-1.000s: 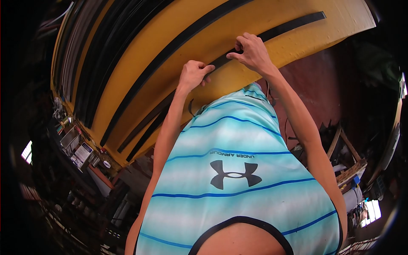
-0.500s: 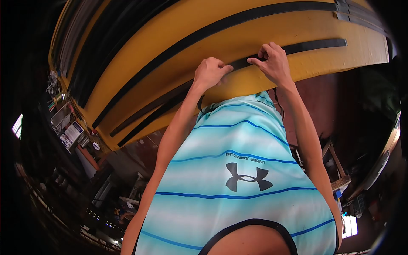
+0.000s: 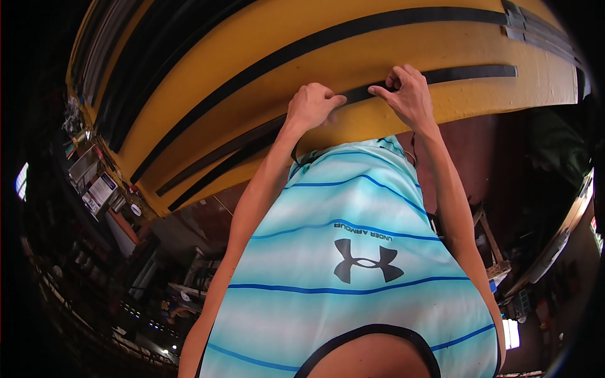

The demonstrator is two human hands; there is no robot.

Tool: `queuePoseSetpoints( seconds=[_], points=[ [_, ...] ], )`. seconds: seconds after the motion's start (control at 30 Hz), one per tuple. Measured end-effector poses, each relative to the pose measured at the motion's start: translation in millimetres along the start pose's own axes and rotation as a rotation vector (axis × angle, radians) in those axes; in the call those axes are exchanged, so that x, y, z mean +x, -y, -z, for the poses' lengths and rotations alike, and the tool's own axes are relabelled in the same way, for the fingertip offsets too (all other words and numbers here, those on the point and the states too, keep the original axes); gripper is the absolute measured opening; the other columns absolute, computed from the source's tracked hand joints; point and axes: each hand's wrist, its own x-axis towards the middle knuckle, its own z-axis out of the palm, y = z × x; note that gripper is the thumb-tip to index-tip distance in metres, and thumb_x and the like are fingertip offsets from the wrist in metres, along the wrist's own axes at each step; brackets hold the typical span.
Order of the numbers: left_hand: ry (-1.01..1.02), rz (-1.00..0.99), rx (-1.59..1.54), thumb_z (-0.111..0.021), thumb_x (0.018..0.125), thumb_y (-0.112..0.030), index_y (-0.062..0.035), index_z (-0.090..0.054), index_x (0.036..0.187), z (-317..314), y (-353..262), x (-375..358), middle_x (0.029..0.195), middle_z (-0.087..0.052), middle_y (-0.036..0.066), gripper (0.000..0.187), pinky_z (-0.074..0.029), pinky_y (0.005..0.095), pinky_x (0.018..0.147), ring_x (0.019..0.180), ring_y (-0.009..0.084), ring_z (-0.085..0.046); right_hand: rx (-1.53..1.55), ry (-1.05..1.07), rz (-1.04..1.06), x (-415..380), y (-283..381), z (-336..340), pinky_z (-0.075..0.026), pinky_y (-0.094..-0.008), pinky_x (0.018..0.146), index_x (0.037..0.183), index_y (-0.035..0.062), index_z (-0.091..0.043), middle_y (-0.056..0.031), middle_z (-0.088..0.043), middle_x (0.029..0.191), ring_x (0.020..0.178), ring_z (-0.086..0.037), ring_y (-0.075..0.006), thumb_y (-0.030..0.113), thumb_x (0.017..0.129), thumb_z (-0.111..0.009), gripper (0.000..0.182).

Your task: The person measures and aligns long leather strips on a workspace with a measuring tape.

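A long black strip (image 3: pixel 469 74), flat like a belt, lies along the near side of the yellow tabletop (image 3: pixel 535 88). My left hand (image 3: pixel 310 107) is closed on it, the thumb pointing right along the strip. To the right, my right hand (image 3: pixel 408 97) pinches the same strip, fingers curled and thumb pointing left. A short stretch of strip shows between the two thumbs. My left hand hides the part beneath it; to its left, a dark brown strip (image 3: pixel 220 153) and a black length (image 3: pixel 217 176) run close together.
Another long black strip (image 3: pixel 296 50) curves across the table further back. More dark strips (image 3: pixel 142 82) lie at the far left, and several overlapping pieces (image 3: pixel 535 31) at the far right. Papers and clutter (image 3: pixel 99 192) stand off the left end. A wooden frame (image 3: pixel 495 252) is below right.
Both hands stay at nearly the same spot on the strip. The view has shifted slightly, so the table's left end appears a little further left.
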Motion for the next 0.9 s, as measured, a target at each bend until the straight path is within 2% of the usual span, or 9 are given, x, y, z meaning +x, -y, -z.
queuePoseSetpoints(
  seconds=[0.27, 0.33, 0.4, 0.47, 0.5, 0.53, 0.7, 0.83, 0.9],
  points=[
    [-0.033, -0.008, 0.022, -0.070, 0.094, -0.034, 0.0022, -0.078, 0.092, -1, -2, 3, 0.067, -0.074, 0.010, 0.037, -0.053, 0.0301, 0.056, 0.049, 0.0135, -0.063, 0.069, -0.004, -0.022, 0, -7, -4, -0.045, -0.0405, 0.072, 0.075, 0.0054, -0.060, -0.0061, -0.056, 0.077, 0.078, -0.057, -0.0277, 0.035, 0.072, -0.090, 0.042],
    [-0.019, 0.033, 0.043, -0.065, 0.093, -0.036, -0.0040, -0.080, 0.083, 0, -4, 2, 0.069, -0.075, 0.006, 0.037, -0.056, 0.0332, 0.069, 0.058, 0.0161, -0.069, 0.007, -0.026, 0.013, -6, -5, -5, -0.046, -0.0411, 0.077, 0.082, 0.0052, -0.063, -0.0069, -0.059, 0.083, 0.084, -0.058, -0.0277, 0.032, 0.077, -0.087, 0.037],
    [-0.031, 0.032, 0.062, -0.066, 0.093, -0.037, -0.0041, -0.079, 0.082, 0, -6, 4, 0.068, -0.075, 0.006, 0.037, -0.056, 0.0328, 0.068, 0.057, 0.0161, -0.068, -0.057, -0.049, 0.049, -12, -7, -14, -0.047, -0.0416, 0.082, 0.089, 0.0050, -0.066, -0.0077, -0.061, 0.090, 0.090, -0.060, -0.0277, 0.030, 0.081, -0.084, 0.032],
    [-0.037, 0.031, 0.080, -0.066, 0.092, -0.038, -0.0042, -0.079, 0.081, 1, -5, 6, 0.068, -0.074, 0.006, 0.038, -0.055, 0.0325, 0.067, 0.056, 0.0161, -0.068, -0.160, -0.194, 0.477, -22, -11, -35, -0.044, -0.0438, 0.107, 0.112, 0.0080, -0.069, -0.0104, -0.064, 0.123, 0.118, -0.060, -0.0278, 0.021, 0.087, -0.077, 0.030],
    [-0.037, 0.031, 0.094, -0.067, 0.092, -0.038, -0.0043, -0.078, 0.080, 2, -5, 7, 0.067, -0.074, 0.006, 0.037, -0.055, 0.0317, 0.065, 0.055, 0.0156, -0.068, -0.169, -0.011, 0.513, -28, -4, -38, -0.032, -0.0442, 0.123, 0.135, 0.0101, -0.063, -0.0101, -0.050, 0.153, 0.142, -0.046, -0.0267, 0.019, 0.091, -0.072, 0.046],
    [-0.037, 0.030, 0.110, -0.067, 0.091, -0.037, -0.0044, -0.078, 0.079, 3, -3, 8, 0.066, -0.074, 0.006, 0.037, -0.054, 0.0310, 0.063, 0.054, 0.0152, -0.067, -0.215, 0.103, 0.550, -32, 0, -45, -0.023, -0.0445, 0.128, 0.149, 0.0125, -0.052, -0.0068, -0.038, 0.164, 0.152, -0.034, -0.0244, 0.030, 0.097, -0.066, 0.056],
    [-0.043, 0.024, -0.032, -0.068, 0.092, -0.027, 0.0025, -0.074, 0.079, 0, -1, 6, 0.065, -0.071, 0.011, 0.032, -0.049, 0.0276, 0.051, 0.048, 0.0124, -0.061, -0.249, 0.105, 0.514, -38, -4, -62, -0.020, -0.0434, 0.129, 0.161, 0.0190, -0.036, 0.0000, -0.031, 0.168, 0.154, -0.029, -0.0222, 0.049, 0.104, -0.050, 0.066],
    [-0.067, -0.003, -0.046, -0.070, 0.093, -0.027, 0.0024, -0.075, 0.079, 0, -1, 5, 0.064, -0.071, 0.010, 0.032, -0.048, 0.0272, 0.050, 0.046, 0.0118, -0.059, -0.309, 0.066, 0.518, -37, -9, -56, -0.021, -0.0437, 0.129, 0.160, 0.0244, -0.039, 0.0008, -0.031, 0.168, 0.155, -0.028, -0.0230, 0.048, 0.104, -0.050, 0.062],
    [-0.068, 0.000, -0.051, -0.072, 0.093, -0.029, 0.0032, -0.075, 0.081, 0, -2, 4, 0.063, -0.070, 0.010, 0.034, -0.048, 0.0274, 0.050, 0.046, 0.0117, -0.058, -0.373, 0.028, 0.476, -37, -19, -47, -0.020, -0.0447, 0.128, 0.158, 0.0322, -0.042, 0.0014, -0.030, 0.168, 0.155, -0.029, -0.0243, 0.049, 0.104, -0.050, 0.057]
  ],
)
